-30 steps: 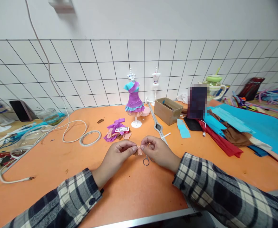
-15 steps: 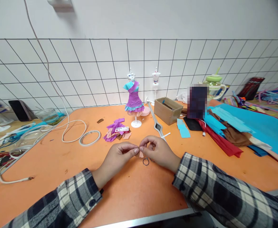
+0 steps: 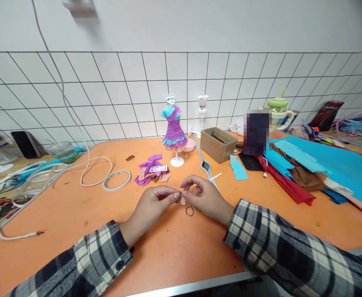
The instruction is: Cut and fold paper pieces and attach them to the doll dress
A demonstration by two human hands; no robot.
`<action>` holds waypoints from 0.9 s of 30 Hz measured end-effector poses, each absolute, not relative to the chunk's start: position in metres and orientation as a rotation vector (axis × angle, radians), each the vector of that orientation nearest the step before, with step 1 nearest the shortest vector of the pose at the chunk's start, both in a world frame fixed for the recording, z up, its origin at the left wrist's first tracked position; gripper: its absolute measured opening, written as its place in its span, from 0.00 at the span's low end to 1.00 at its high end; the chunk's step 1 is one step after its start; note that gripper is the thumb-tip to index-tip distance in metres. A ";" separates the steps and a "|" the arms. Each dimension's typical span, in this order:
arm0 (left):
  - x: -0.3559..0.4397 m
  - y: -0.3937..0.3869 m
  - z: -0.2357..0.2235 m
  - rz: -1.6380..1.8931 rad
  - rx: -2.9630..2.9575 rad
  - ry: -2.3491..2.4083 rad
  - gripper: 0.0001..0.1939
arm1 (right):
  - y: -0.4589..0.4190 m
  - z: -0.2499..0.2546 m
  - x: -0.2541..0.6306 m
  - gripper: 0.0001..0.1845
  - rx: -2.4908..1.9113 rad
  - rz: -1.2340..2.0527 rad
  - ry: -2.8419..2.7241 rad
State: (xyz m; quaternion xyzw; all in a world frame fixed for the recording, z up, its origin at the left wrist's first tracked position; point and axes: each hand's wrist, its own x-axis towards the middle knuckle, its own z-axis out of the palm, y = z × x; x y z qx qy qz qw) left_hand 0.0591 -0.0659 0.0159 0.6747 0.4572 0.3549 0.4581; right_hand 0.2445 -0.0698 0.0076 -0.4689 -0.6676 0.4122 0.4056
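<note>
Between the fingertips of both hands is a small gathered piece of brown and peach crepe paper [image 3: 182,201]. My left hand [image 3: 156,203] pinches its left side between thumb and forefinger. My right hand [image 3: 206,197] closes thumb and forefinger on the other edge, with its remaining fingers curled. Just below the right fingertips lies a metal scissors handle loop [image 3: 190,210]; the rest of the scissors is hidden by the hand. Farther back a small dress form [image 3: 174,128] wears a purple and blue ruffled paper dress.
Crepe scraps [image 3: 148,171] and a tape roll [image 3: 117,180] lie left of centre on the orange table [image 3: 156,255]. A cardboard box [image 3: 219,144], a bare dress form [image 3: 202,103] and a grey phone-holder arm [image 3: 204,164] stand behind. Blue crepe sheets [image 3: 338,165] cover the right side.
Both hands keep pinching the paper at nearly the same place. The right fingers lift slightly, and the paper shifts a little to the left.
</note>
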 end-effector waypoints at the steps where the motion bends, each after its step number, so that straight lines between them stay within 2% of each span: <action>1: 0.059 -0.066 0.016 0.874 1.663 1.133 0.10 | -0.070 0.008 0.244 0.05 -1.194 0.985 -1.709; 2: 0.059 -0.066 0.015 0.879 1.662 1.137 0.10 | -0.069 0.008 0.244 0.02 -1.204 0.935 -1.721; 4: 0.059 -0.066 0.015 0.899 1.658 1.138 0.10 | -0.069 0.007 0.243 0.03 -1.213 0.909 -1.705; 8: 0.058 -0.064 0.013 0.921 1.659 1.123 0.11 | -0.068 0.006 0.242 0.05 -1.205 1.038 -1.634; 14: 0.059 -0.064 0.013 0.911 1.533 1.107 0.18 | -0.065 0.004 0.244 0.07 -1.241 0.987 -1.663; 19: 0.059 -0.063 0.012 0.889 1.610 1.170 0.10 | -0.064 0.002 0.244 0.07 -1.223 0.943 -1.749; 27: 0.058 -0.064 0.012 0.927 1.559 1.161 0.11 | -0.069 0.007 0.243 0.08 -1.204 1.095 -1.661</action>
